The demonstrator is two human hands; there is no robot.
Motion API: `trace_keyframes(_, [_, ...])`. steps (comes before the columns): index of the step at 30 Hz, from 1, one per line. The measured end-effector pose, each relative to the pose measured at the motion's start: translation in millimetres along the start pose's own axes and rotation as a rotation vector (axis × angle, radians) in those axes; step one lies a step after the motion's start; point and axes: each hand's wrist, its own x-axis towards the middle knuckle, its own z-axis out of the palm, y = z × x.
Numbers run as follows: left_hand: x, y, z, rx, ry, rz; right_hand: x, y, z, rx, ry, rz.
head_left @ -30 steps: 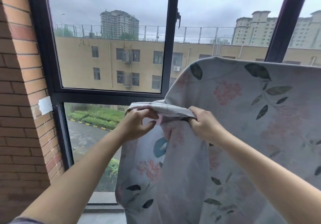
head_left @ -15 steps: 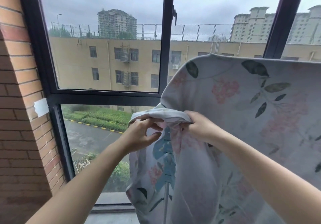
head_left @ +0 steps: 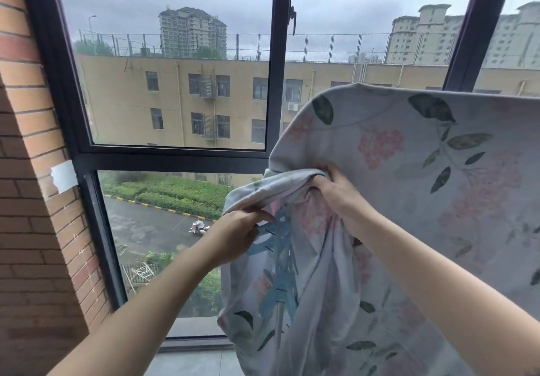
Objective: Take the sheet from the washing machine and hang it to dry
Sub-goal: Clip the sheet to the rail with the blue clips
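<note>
A pale grey sheet (head_left: 415,188) printed with pink flowers and dark leaves hangs draped over something hidden beneath it, filling the right half of the view in front of the window. Its left edge is bunched into a fold. My left hand (head_left: 238,234) pinches the lower end of that fold from below. My right hand (head_left: 336,190) grips the upper end of the same fold, fingers curled into the cloth. Below the hands the sheet falls in loose pleats toward the floor.
A dark-framed window (head_left: 274,83) stands straight ahead, its handle up near the middle post. A brick wall (head_left: 32,200) closes off the left side, with a strip of white tape (head_left: 62,175) at its edge. A grey sill or floor (head_left: 190,361) lies below.
Both hands and the bunched edge have shifted to the right. My left hand has dropped lower, so the fold now slants down to the left. More window shows on the left.
</note>
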Motion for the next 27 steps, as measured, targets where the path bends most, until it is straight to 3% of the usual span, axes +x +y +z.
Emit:
trace_keyframes(4, [-7.9, -1.5, 0.1, 0.071, 0.047, 0.129, 3.2, 1.7, 5.9, 0.286, -0.049, 0.015])
trace_keyframes(6, [-13.9, -6.3, -0.4, 0.008, 0.091, 0.086, -0.5, 8.7, 4.9, 0.164, -0.090, -0.123])
trace_keyframes(11, [-15.6, -16.2, -5.2, -0.541, 0.243, -0.535, -13.2, 27.1, 2.7, -0.786, -0.103, -0.381])
trace_keyframes(13, [-7.9, -22.6, -1.1, -0.674, 0.237, -0.813, -14.6, 32.9, 7.1, -0.994, -0.075, -0.499])
trace_keyframes(14, [-4.2, -22.4, -0.4, -0.690, 0.155, -0.904, -13.8, 35.5, 8.7, -1.014, -0.079, -0.529])
trace_keyframes(17, [-0.8, -19.4, 8.3, -0.540, -0.100, -0.917, -13.5, 43.1, 11.8, -1.059, -0.090, -0.576])
trace_keyframes(21, [-12.1, 1.6, 13.0, -0.249, -0.037, -0.754, -15.5, 46.6, 14.1, -1.097, -0.052, -0.624])
trace_keyframes(23, [-18.4, 17.0, 14.6, -0.165, -0.105, -0.682, -15.8, 48.1, 14.5, -1.094, -0.029, -0.627])
trace_keyframes(27, [-24.7, 46.7, 24.2, 0.100, -0.231, -0.729, -19.2, 51.1, 17.0, -1.097, 0.025, -0.638])
